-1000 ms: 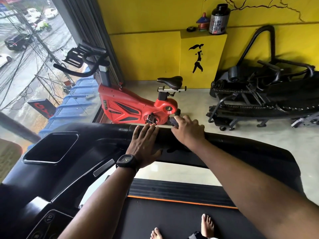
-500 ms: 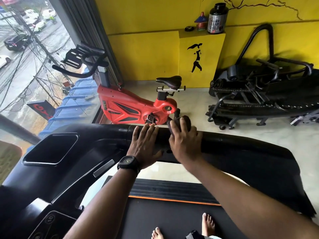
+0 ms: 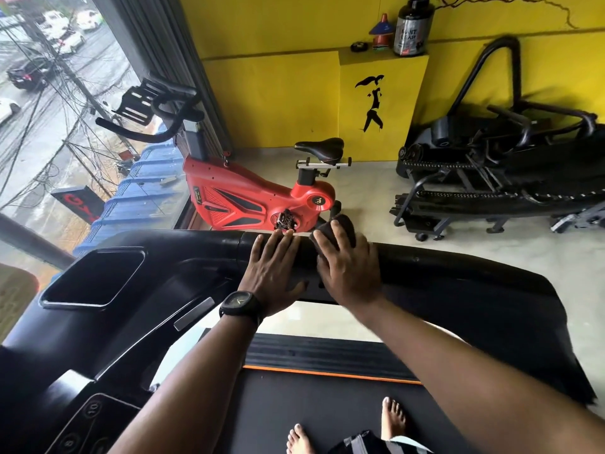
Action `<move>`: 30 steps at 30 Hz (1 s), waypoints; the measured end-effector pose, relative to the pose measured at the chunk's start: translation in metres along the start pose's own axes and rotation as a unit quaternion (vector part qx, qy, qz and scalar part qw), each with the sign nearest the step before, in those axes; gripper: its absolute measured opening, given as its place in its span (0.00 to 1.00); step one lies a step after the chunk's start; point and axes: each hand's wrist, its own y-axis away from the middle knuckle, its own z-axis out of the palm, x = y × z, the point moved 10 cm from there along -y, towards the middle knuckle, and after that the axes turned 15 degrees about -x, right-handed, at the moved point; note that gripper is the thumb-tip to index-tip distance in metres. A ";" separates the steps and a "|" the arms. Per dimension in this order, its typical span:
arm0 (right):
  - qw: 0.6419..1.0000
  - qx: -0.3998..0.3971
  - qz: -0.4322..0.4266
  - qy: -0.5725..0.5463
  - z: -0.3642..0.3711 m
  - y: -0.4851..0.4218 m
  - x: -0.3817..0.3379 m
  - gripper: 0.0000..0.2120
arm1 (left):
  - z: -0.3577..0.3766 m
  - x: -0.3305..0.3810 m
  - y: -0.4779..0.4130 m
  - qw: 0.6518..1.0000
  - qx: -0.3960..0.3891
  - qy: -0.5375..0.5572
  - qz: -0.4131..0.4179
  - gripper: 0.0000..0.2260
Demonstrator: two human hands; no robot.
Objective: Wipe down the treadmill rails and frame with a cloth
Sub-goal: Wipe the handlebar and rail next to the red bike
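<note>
The treadmill's black side rail (image 3: 458, 267) runs across the middle of the view, joined at the left to the console frame (image 3: 157, 290). My left hand (image 3: 271, 270), with a black watch on its wrist, lies flat on the rail with fingers straight. Right beside it, my right hand (image 3: 347, 270) presses a dark cloth (image 3: 343, 227) onto the rail; the cloth bulges out past the fingertips at the rail's far edge. Most of the cloth is hidden under the hand.
A red exercise bike (image 3: 248, 198) stands just beyond the rail by the window. Black gym equipment (image 3: 507, 178) fills the right back. The treadmill belt (image 3: 327, 407) with an orange stripe lies below, with bare feet (image 3: 393, 417) on it. A console recess (image 3: 95, 280) sits left.
My right hand slid left along the rail toward the left hand, and the dark cloth now shows beyond its fingertips. The left hand has stayed in place.
</note>
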 end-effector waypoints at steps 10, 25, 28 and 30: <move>0.998 -0.017 0.063 0.020 0.005 0.015 0.010 0.24 | -0.001 0.007 -0.001 1.000 -0.004 0.003 -0.001 0.39; 1.000 -0.013 0.004 -0.007 -0.002 -0.002 0.024 0.24 | 0.000 0.014 -0.004 1.000 -0.013 -0.008 0.002 0.39; 0.994 -0.107 -0.017 -0.020 0.000 -0.040 0.052 0.24 | -0.001 0.019 -0.008 1.000 -0.017 -0.021 0.015 0.38; 0.995 -0.082 0.044 -0.025 -0.002 -0.034 0.065 0.23 | -0.001 0.022 -0.011 0.999 -0.018 -0.021 0.021 0.38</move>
